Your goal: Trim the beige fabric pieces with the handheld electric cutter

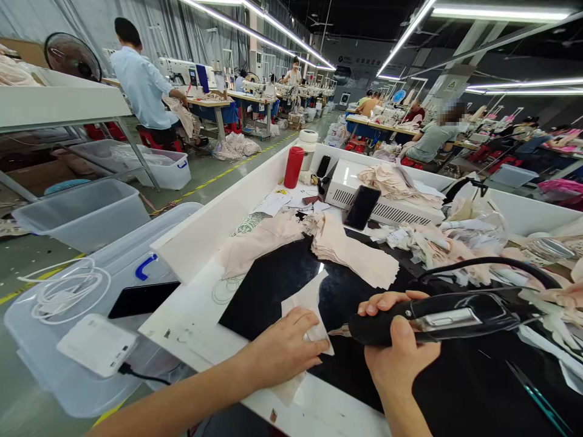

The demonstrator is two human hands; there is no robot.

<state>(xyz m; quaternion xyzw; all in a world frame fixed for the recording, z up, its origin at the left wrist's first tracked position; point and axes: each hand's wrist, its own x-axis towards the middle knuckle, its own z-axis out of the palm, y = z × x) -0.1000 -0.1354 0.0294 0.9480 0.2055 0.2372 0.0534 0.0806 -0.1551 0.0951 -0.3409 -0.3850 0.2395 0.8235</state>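
Observation:
My left hand [285, 349] lies with curled fingers on a small pale fabric piece [306, 303], pressing it onto the black work mat [273, 285]. My right hand [396, 346] is wrapped round the black handle of a corded hand tool [437, 315]. The tool's metal tip [337, 331] points left and touches the fabric beside my left fingers. A stack of beige fabric pieces [350, 249] lies just beyond on the mat.
A white box unit [387, 209] with a phone [362, 206] leaning on it, a red bottle [294, 167] and fabric scraps [437, 243] fill the table's far side. Clear bins [77, 212], another phone [141, 298] and a charger [95, 345] sit at left. Other people sew in the background.

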